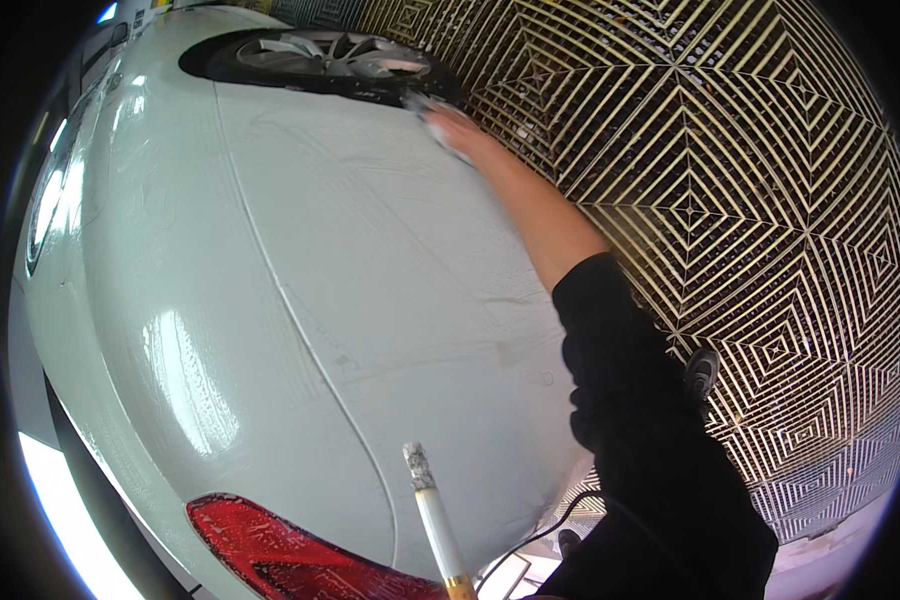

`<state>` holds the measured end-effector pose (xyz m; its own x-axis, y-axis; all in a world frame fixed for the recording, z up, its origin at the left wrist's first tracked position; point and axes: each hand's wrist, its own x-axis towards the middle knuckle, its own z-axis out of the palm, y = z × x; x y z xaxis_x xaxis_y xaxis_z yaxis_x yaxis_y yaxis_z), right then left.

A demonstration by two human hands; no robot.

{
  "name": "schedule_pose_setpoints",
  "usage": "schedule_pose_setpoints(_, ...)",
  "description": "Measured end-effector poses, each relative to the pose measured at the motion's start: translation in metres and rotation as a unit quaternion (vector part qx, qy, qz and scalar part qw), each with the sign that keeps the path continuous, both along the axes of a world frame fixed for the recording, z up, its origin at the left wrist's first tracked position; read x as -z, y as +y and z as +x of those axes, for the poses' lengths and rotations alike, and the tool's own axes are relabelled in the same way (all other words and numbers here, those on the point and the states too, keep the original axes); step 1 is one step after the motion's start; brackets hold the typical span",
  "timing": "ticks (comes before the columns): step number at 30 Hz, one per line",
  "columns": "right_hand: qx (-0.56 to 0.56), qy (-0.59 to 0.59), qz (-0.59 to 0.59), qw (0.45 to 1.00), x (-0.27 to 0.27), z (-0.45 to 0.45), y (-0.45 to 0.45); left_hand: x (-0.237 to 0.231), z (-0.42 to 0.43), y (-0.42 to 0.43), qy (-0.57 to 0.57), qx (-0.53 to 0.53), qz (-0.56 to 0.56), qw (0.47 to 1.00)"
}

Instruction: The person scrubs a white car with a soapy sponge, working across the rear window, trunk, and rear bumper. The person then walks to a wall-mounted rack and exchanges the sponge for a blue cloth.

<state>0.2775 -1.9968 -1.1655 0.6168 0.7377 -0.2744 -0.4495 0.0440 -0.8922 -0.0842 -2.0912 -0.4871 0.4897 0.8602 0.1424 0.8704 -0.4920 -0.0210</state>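
Note:
A lit cigarette (439,529) with a long ash tip juts up from the bottom edge; what holds it is hidden. In front of me is a white car's wet rear bumper and fender (390,247). My right hand (456,132), on a bare forearm out of a black sleeve, reaches to the bumper edge by the rear wheel (334,56). It presses a whitish, blurred cloth-like piece (421,105) on the panel just below the tyre. A panel seam runs down the body towards the red tail light (285,551), which has droplets on it. My left hand is out of view.
Gridded plastic floor tiles (690,210) cover the ground to the right. A dark shoe (702,371) stands on them, with part of another (568,541) lower down. A thin black cable or hose (540,531) curves between the bumper and my sleeve.

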Motion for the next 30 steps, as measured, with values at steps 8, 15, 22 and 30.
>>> schedule_pose_setpoints(8, 0.087, -0.179, -0.031, 0.979, -0.106, -0.015, -0.065, -0.025, -0.001, -0.005, -0.038, 0.015, -0.045, 0.998)
schedule_pose_setpoints(15, 0.070, -0.132, -0.106, 0.983, -0.196, -0.162, -0.218, -0.040, -0.001, -0.014, 0.042, 0.046, -0.010, 0.998)
schedule_pose_setpoints(22, 0.103, -0.383, 0.006, 0.918, -0.407, -0.088, -0.106, -0.033, -0.001, -0.011, 0.034, 0.045, -0.014, 0.998)
schedule_pose_setpoints(30, -0.043, -0.664, 0.130, 0.735, -0.626, -0.144, -0.050, -0.026, -0.003, -0.007, -0.032, 0.033, -0.060, 0.997)
